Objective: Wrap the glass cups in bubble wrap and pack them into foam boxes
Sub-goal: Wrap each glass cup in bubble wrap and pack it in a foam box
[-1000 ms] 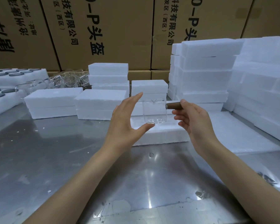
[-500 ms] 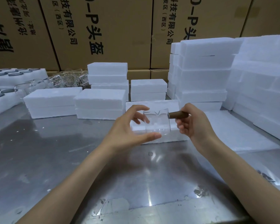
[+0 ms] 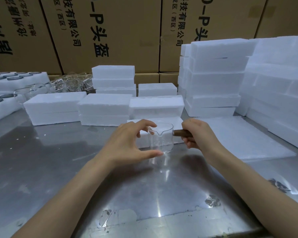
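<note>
Fingers (image 3: 187,140) of my right hand (image 3: 199,134) grip the glass cup's (image 3: 161,138) wooden handle (image 3: 181,133).
Left hand (image 3: 127,143) cups it, seemingly touching, mid-frame above the counter (image 3: 58,169).

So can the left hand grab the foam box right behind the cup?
Probably yes. The left hand only cups the glass cup, which the right hand holds by its handle; nothing blocks the foam box.
</note>
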Motion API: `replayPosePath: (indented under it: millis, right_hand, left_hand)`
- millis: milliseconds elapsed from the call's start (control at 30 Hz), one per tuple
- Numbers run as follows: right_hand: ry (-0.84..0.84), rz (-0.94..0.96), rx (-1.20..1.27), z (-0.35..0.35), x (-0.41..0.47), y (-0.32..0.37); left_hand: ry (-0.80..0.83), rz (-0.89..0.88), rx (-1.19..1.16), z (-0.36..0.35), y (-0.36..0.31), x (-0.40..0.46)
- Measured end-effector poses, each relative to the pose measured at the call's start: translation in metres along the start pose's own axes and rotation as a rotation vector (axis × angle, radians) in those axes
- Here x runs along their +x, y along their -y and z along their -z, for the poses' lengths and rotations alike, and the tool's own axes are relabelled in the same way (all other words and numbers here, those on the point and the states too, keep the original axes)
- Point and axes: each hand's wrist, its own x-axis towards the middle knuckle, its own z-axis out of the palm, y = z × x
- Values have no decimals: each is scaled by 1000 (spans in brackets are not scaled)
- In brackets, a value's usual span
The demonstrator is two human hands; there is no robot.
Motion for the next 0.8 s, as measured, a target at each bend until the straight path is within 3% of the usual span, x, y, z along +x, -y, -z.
replayPosePath:
  millis: [200,600,667,800]
  right_hand:
    - [8,-43,-112,-2,5,-7]
    - [50,-87,-315,4,8,-8]
    - [-14,-31,-439,10,8,-7]
    - [-409,128,-850,34,12,-1]
  left_hand:
    - [11,-76,156,-3,8,2]
    - [34,-79,169,-7,12,2]
    - [40,-79,166,-8,11,2]
    - [17,-90,173,-8,9,1]
